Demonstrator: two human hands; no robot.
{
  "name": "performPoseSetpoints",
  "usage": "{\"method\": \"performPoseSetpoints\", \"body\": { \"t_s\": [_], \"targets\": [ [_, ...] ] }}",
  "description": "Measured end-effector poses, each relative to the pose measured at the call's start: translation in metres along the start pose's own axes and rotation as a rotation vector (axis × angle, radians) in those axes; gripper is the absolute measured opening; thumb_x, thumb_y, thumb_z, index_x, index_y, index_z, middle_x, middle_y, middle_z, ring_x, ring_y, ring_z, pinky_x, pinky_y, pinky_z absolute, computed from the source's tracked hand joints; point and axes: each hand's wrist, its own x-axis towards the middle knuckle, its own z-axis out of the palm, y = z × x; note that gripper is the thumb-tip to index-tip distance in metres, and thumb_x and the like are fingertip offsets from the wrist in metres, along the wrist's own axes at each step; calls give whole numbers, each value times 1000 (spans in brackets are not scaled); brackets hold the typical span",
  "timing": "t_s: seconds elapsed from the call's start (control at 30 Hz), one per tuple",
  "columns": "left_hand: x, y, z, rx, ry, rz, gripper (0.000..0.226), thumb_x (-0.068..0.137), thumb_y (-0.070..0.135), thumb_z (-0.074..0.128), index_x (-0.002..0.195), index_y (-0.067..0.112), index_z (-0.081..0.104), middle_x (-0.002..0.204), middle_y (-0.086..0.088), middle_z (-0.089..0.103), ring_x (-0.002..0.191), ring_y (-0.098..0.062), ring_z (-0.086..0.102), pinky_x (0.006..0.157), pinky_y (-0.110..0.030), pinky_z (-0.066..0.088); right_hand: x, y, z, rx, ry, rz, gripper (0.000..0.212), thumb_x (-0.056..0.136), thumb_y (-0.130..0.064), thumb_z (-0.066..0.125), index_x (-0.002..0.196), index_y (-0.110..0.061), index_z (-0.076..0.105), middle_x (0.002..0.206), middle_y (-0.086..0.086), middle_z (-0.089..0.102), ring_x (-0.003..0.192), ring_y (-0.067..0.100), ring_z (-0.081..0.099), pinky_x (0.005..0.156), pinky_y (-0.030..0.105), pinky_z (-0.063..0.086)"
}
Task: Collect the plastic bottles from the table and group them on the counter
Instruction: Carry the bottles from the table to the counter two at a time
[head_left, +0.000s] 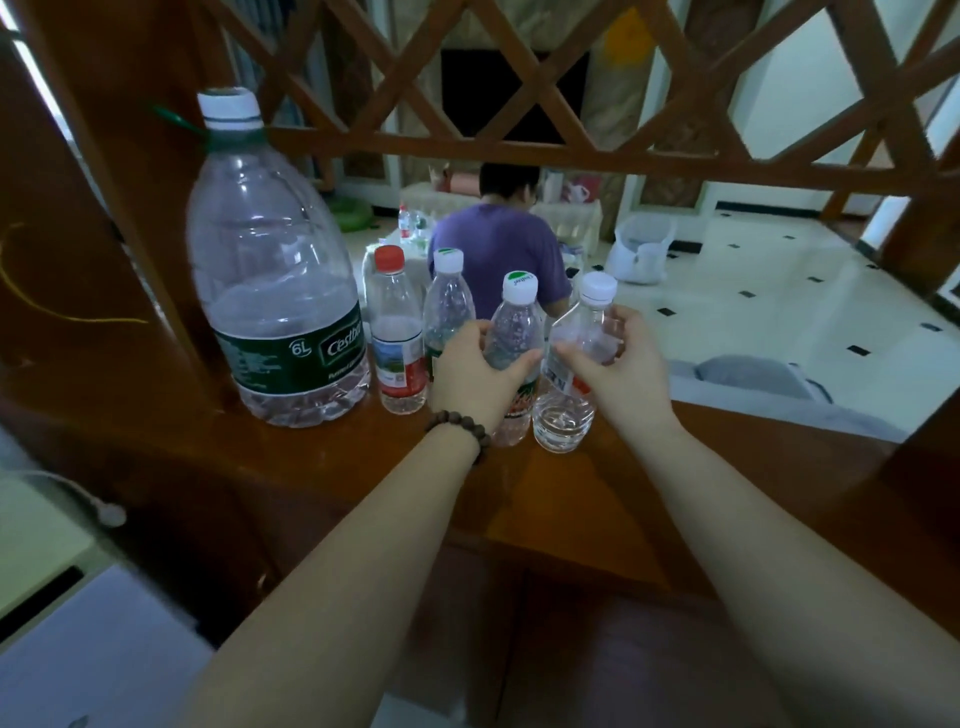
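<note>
Standing on the wooden counter (597, 499) near its far edge, five clear plastic bottles are grouped. The left hand (475, 374) is wrapped round the green-capped bottle (511, 332); the right hand (605, 364) is curled round the white-capped bottle (576, 374) just beside it. Both are nearly empty, so low weight and thin, yielding walls are expected; a mid-body hold at the label is judged best, light enough to avoid crushing. The large 6L bottle (275, 270), red-capped bottle (397, 332) and a second green-capped bottle (447, 301) are ribbed, smooth, glossy, with paper labels.
</note>
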Motion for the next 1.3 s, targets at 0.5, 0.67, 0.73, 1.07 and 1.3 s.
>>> {"method": "performPoseSetpoints", "body": {
  "t_s": [0.5,0.67,0.73,1.07,1.3],
  "targets": [
    [16,-4,10,209,90,-10,69,78,62,63,129,19,49,123,-3,58,104,-19,60,82,-38,54,22,12,12,-139,-84,0,68,78,-43,72,134,-18,43,130,3,55,109,16,56,83,31,50],
    [9,-3,8,135,65,-2,64,80,55,66,130,18,50,126,-3,59,110,-19,58,83,-30,48,17,11,12,-131,-85,16,70,79,-44,71,137,-19,41,132,7,54,116,24,56,93,48,51],
    [5,-1,6,111,51,3,61,81,50,68,129,17,50,126,-3,59,112,-20,57,82,-26,43,15,9,11,-140,-87,4,69,79,-43,71,137,-19,42,130,6,55,115,24,57,94,49,50],
    [-24,2,5,170,75,83,68,87,46,61,142,13,37,142,-7,46,131,-22,42,106,-36,39,-15,19,-22,-207,-111,16,82,85,-45,64,150,-15,23,149,8,39,137,23,37,105,31,32],
    [-79,20,38,317,34,182,64,90,44,52,142,10,38,145,-13,42,137,-28,34,111,-49,32,-61,46,-88,-330,-23,27,68,92,-48,52,148,-16,30,150,7,38,140,22,32,111,37,29]
  ]
}}
